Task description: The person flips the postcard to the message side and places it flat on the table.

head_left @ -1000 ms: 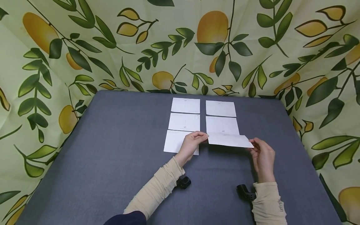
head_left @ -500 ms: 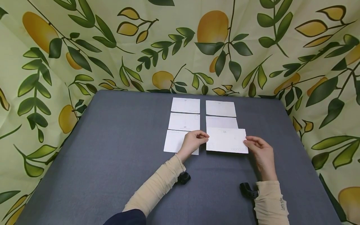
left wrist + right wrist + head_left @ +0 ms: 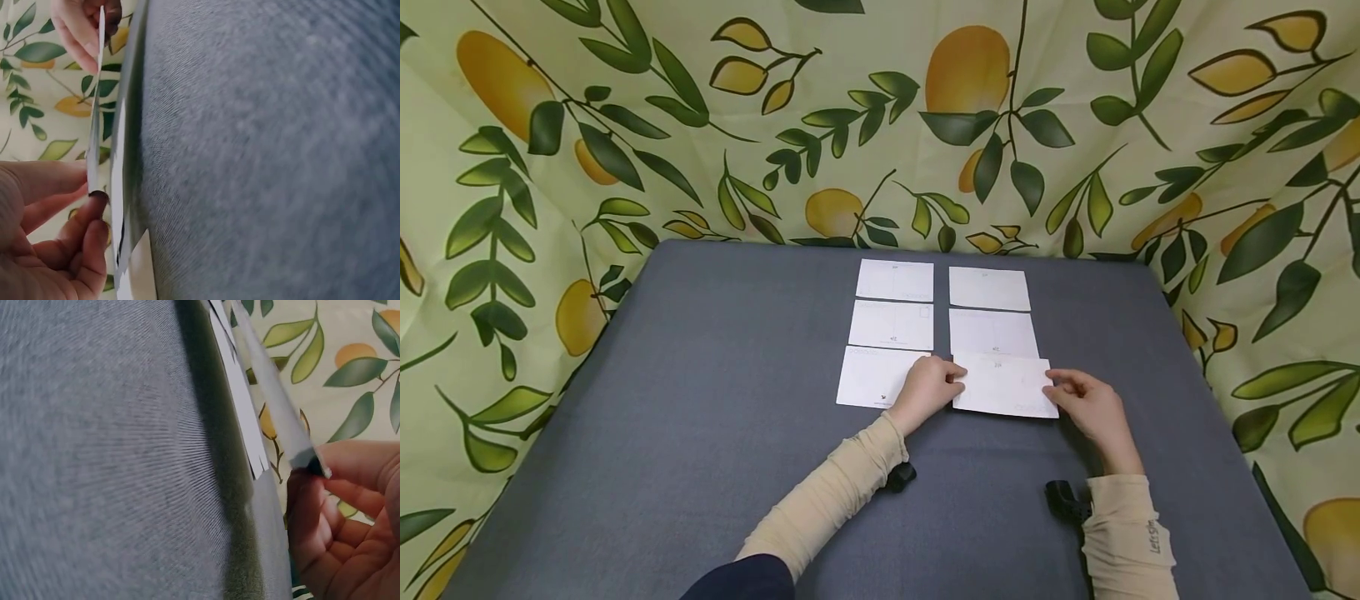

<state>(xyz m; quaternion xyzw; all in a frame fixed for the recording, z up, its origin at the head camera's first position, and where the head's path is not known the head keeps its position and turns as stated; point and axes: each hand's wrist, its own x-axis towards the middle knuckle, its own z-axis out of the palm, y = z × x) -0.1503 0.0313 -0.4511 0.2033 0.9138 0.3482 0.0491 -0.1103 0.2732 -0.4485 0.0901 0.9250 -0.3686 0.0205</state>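
Note:
A white postcard [image 3: 1004,388] with faint print is pinched at both short edges, the left hand [image 3: 927,387] on its left and the right hand [image 3: 1092,410] on its right. Both wrist views show it edge-on, raised off the dark cloth, thumb on one face and fingers on the other. Its far edge overlaps the middle card [image 3: 992,330] of the right column. Behind that lies another card [image 3: 988,289]. The left column has a near card [image 3: 872,379], partly hidden by the left hand, a middle card [image 3: 891,325] and a far card [image 3: 895,280].
Dark grey-blue cloth covers the table [image 3: 722,400]. A curtain [image 3: 880,125] printed with leaves and orange fruit hangs behind and along both sides. Black wrist cameras sit under the left sleeve [image 3: 831,483] and beside the right sleeve [image 3: 1126,533].
The held postcard has turned from a steep tilt, showing its printed face, and come lower and nearer the body. Both hands have moved with it, the left shifting slightly right.

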